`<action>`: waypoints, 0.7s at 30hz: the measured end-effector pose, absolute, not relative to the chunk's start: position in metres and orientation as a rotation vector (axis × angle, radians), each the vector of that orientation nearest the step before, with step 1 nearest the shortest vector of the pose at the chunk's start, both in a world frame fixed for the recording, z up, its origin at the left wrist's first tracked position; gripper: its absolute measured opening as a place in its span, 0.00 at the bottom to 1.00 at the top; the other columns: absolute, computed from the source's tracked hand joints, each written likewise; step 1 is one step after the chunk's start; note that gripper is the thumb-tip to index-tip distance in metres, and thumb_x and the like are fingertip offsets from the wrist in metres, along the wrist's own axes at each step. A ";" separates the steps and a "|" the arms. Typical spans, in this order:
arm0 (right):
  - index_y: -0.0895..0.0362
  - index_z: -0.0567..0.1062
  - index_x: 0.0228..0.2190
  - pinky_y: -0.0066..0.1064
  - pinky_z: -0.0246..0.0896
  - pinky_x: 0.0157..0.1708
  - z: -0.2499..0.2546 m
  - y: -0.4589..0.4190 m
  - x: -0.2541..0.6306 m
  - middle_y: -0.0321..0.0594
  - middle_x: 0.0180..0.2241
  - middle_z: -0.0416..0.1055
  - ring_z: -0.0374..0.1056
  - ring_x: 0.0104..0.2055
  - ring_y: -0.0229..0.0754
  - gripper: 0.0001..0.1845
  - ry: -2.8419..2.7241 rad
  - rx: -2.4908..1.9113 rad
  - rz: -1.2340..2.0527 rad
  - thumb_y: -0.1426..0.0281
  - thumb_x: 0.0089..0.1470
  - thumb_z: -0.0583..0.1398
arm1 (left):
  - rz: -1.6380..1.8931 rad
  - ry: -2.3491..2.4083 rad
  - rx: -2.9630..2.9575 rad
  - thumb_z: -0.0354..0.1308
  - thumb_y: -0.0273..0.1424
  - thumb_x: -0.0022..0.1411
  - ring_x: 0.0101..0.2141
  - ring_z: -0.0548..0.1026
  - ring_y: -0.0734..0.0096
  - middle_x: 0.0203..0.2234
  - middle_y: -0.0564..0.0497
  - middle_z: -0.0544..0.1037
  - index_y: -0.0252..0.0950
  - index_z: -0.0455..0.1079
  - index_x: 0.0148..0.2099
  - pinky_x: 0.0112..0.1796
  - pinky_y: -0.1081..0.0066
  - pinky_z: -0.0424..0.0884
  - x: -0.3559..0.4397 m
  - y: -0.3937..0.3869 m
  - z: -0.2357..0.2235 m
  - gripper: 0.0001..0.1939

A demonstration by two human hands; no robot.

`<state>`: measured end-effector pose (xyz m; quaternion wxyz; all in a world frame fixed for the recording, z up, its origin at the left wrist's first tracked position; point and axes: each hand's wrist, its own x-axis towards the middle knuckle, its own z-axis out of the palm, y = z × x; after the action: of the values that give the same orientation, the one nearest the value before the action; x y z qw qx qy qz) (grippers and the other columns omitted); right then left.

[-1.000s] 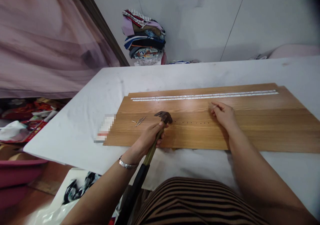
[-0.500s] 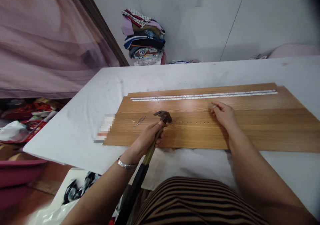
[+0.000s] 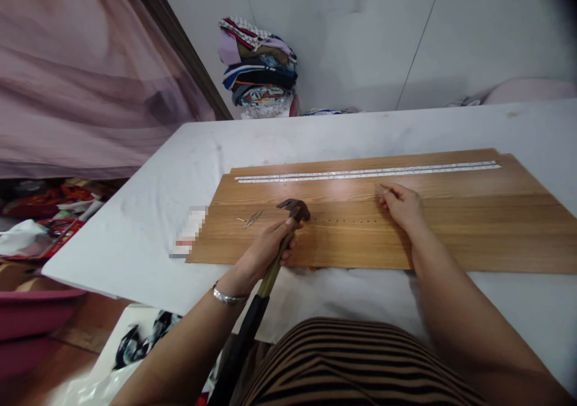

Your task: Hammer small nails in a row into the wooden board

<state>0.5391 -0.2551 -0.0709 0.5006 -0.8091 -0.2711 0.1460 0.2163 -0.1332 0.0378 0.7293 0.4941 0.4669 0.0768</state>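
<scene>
My left hand (image 3: 273, 247) is wrapped round a claw hammer (image 3: 270, 274), gripping the shaft just under the dark metal head. The head is over the wooden board (image 3: 473, 226), its claw towards the left. A row of small dark dots (image 3: 344, 220) runs rightward from the hammer head. To the left of the head lies a small bunch of nails (image 3: 252, 218). My right hand (image 3: 402, 205) rests at the board, right of the dots, with thumb and fingers drawn together. I cannot make out what, if anything, is between those fingertips.
Two white marked strips (image 3: 369, 173) lie along the board's far side. A blurred-out box (image 3: 192, 232) stands by its left end on the white table (image 3: 148, 190). Folded clothes (image 3: 261, 66) are stacked against the wall. A pink tub (image 3: 31, 316) is at lower left.
Both hands, the hammer and the nails stay in practically the same places. Only a very slight shift of the whole view shows.
</scene>
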 end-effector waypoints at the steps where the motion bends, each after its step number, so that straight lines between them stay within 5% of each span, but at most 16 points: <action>1: 0.57 0.85 0.48 0.38 0.71 0.35 -0.071 -0.255 0.539 0.39 0.26 0.80 0.74 0.26 0.43 0.21 -0.657 -1.959 0.355 0.65 0.58 0.58 | 0.169 1.031 1.090 0.58 0.48 0.70 0.15 0.59 0.82 0.22 0.57 0.68 0.34 0.72 0.50 0.15 0.80 0.54 0.217 -0.133 0.038 0.22; 21: 0.56 0.84 0.48 0.36 0.69 0.33 -0.074 -0.257 0.541 0.39 0.27 0.79 0.73 0.26 0.42 0.22 -0.688 -1.962 0.351 0.59 0.59 0.59 | 0.160 1.027 1.090 0.58 0.49 0.70 0.15 0.60 0.82 0.22 0.57 0.68 0.34 0.72 0.50 0.16 0.78 0.53 0.216 -0.132 0.035 0.22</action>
<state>0.5411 -0.2566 -0.0741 0.4937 -0.8092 -0.2838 0.1447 0.2156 -0.1323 0.0348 0.7297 0.4948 0.4663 0.0725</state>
